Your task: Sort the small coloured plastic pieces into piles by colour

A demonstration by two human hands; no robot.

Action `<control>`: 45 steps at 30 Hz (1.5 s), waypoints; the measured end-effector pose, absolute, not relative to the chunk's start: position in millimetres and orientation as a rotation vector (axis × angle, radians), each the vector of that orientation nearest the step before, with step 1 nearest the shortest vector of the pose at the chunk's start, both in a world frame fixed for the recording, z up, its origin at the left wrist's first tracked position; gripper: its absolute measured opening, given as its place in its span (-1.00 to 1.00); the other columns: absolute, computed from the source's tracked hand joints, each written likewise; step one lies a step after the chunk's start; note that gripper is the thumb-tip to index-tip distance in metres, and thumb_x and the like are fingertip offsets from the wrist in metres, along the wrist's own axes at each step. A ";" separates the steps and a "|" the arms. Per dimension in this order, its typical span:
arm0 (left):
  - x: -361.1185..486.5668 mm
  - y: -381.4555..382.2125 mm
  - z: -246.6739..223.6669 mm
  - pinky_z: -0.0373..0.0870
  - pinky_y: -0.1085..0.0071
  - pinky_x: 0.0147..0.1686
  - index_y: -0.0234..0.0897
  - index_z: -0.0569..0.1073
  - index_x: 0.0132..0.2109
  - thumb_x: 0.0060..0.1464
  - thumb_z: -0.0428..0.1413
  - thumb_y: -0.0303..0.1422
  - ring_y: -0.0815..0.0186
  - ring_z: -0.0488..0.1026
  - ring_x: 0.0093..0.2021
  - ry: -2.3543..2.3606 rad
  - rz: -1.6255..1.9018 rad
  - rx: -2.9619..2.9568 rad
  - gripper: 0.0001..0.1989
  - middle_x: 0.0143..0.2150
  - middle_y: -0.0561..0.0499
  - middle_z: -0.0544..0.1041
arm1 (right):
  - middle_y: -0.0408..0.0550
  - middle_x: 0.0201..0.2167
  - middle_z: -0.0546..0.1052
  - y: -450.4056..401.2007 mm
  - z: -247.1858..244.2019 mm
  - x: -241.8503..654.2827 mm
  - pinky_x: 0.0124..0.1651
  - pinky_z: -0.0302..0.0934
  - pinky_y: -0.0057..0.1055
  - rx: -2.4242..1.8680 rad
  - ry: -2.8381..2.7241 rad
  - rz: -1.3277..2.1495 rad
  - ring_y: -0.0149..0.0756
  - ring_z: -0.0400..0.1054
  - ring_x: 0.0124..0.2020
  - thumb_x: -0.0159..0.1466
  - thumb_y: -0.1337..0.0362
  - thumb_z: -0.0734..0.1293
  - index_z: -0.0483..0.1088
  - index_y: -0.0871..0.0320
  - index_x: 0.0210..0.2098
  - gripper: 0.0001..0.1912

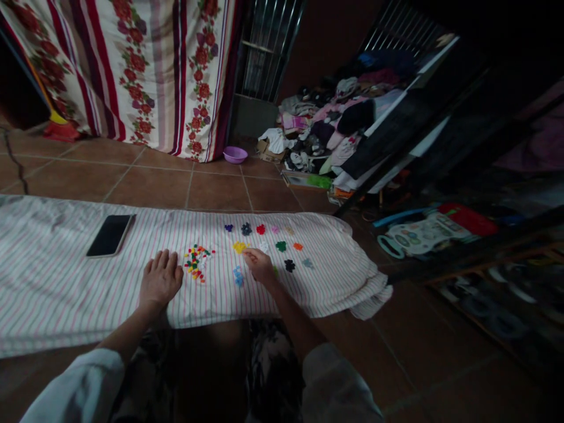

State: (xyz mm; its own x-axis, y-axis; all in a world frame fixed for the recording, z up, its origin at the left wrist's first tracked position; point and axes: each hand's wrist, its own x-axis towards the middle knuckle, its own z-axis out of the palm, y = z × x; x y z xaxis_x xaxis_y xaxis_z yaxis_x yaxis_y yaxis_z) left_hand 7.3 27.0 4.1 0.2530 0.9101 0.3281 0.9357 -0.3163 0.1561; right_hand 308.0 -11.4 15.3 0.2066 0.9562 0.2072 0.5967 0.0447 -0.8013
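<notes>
My left hand (161,277) lies flat on the striped cloth, fingers stretched out, just left of a mixed heap of small coloured pieces (194,262) in red, yellow, green, orange and white. My right hand (259,264) is closed in a pinch at the right edge of a yellow pile (239,247); whatever its fingertips hold is too small to make out. Around it are single-colour piles: light blue (238,276), white (263,247), dark green (281,246), orange (298,247), black (289,265) and grey (308,263). A lime-green pile (275,271) is partly hidden by my right hand.
Farther back sit purple (228,228), dark grey (246,228), red (261,229), pink (275,230) and beige (289,230) piles. A phone (110,235) rests at left on the cloth (57,276). Beyond are a purple basin (235,154), a floral curtain (163,70) and heaped clothes (335,120).
</notes>
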 end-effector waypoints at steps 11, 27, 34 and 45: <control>7.4 26.3 4.3 0.15 0.06 0.20 -0.43 0.37 0.16 0.21 -0.20 -0.26 -0.01 0.24 0.27 -1.752 -0.475 -2.386 -0.49 0.23 -0.33 0.36 | -0.03 -0.39 0.58 -35.7 6.3 405.7 -0.19 0.35 -0.36 -1.831 -1.089 0.360 -0.27 0.45 -0.35 0.11 0.09 0.24 0.51 0.15 -0.26 -0.65; 7.6 27.3 3.7 0.14 0.05 0.20 -0.44 0.38 0.15 0.20 -0.19 -0.26 -0.02 0.24 0.26 -1.754 -0.475 -2.403 -0.50 0.22 -0.35 0.36 | -0.04 -0.26 0.59 -24.6 26.2 493.8 -0.11 0.25 -0.39 -2.358 -1.122 -0.013 -0.26 0.43 -0.23 0.19 0.32 0.19 0.54 0.10 -0.22 -0.70; 7.1 28.3 2.9 0.15 0.02 0.20 -0.41 0.38 0.14 0.18 -0.17 -0.26 -0.02 0.22 0.28 -1.787 -0.499 -2.425 -0.50 0.23 -0.35 0.35 | -0.01 -0.23 0.58 -11.4 17.0 504.6 -0.13 0.24 -0.41 -2.427 -1.194 0.030 -0.26 0.44 -0.22 0.20 0.39 0.18 0.56 0.11 -0.19 -0.66; 8.5 28.0 3.1 0.13 0.05 0.21 -0.45 0.39 0.15 0.19 -0.19 -0.26 -0.03 0.22 0.28 -1.779 -0.468 -2.389 -0.48 0.22 -0.34 0.36 | 0.00 -0.18 0.58 -8.5 6.4 510.8 -0.01 0.26 -0.39 -2.362 -1.213 0.082 -0.24 0.45 -0.14 0.12 0.47 0.20 0.58 0.13 -0.22 -0.62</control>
State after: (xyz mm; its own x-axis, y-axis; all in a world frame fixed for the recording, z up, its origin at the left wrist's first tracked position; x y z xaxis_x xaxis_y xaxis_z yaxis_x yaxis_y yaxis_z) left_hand 8.5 28.0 3.1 0.2582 0.9117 0.3195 0.9509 -0.2983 0.0827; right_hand 510.8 -8.5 6.4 0.6052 0.7797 0.1610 0.7509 -0.4918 -0.4408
